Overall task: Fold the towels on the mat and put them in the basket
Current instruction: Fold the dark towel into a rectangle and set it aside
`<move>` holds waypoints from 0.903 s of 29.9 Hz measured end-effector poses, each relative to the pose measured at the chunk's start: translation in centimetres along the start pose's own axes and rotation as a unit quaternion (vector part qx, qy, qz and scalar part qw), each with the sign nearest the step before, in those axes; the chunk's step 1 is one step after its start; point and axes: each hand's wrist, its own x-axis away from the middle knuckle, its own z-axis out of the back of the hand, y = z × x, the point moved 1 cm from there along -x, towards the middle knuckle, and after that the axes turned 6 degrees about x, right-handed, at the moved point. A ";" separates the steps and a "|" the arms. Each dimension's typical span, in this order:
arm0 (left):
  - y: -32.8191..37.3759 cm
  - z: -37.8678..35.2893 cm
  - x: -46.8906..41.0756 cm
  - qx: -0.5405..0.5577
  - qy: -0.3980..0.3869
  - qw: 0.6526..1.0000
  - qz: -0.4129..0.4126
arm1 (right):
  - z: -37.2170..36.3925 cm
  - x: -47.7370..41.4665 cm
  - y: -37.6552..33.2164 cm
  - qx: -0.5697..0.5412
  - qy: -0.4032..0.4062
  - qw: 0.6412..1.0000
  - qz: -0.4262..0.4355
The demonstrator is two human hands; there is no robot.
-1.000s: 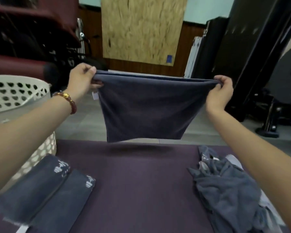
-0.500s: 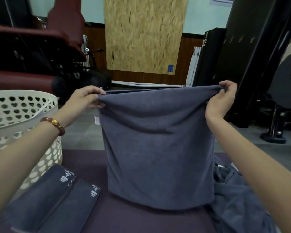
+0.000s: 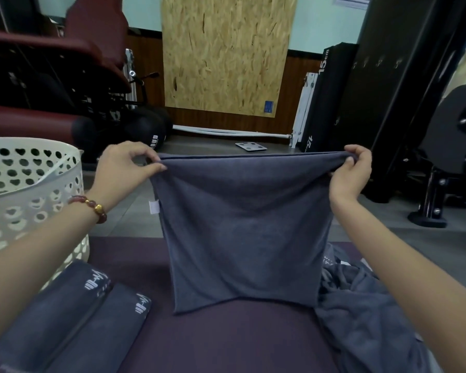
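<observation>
The grey towel [image 3: 242, 227] hangs doubled in the air above the purple mat [image 3: 226, 343], its top edge stretched almost level and its lower edge down at the mat's surface (whether it quite touches there is hard to tell). The step in hand looks like laying this half-folded towel flat for its next fold. To do that well, the top edge should be held taut and both corners at one height. The hem can then be let down first and the rest laid over it without a crease, clear of the crumpled heap [image 3: 361, 327] just beside it on the right. The left hand [image 3: 124, 168], with a bead bracelet [image 3: 92, 208] at the wrist, pinches the left top corner between thumb and fingertips. The right hand [image 3: 353, 170] pinches the right corner, its fingers curled over the edge. Both forearms reach forward, well apart. Two folded towels [image 3: 73, 313] lie on the mat near the white basket [image 3: 33, 184].
</observation>
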 end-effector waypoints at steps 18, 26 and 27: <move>0.6 -0.8 -0.5 0.027 0.119 0.992 0.015 | -0.2 0.9 1.0 -0.016 -0.049 0.998 -0.026; -3.9 -1.5 0.4 -0.010 -0.103 0.994 0.043 | -0.7 2.7 0.9 0.158 -0.086 0.983 -0.028; -4.7 -2.1 0.9 -0.038 -0.175 0.981 0.073 | -1.0 2.8 1.2 0.193 -0.126 0.972 -0.052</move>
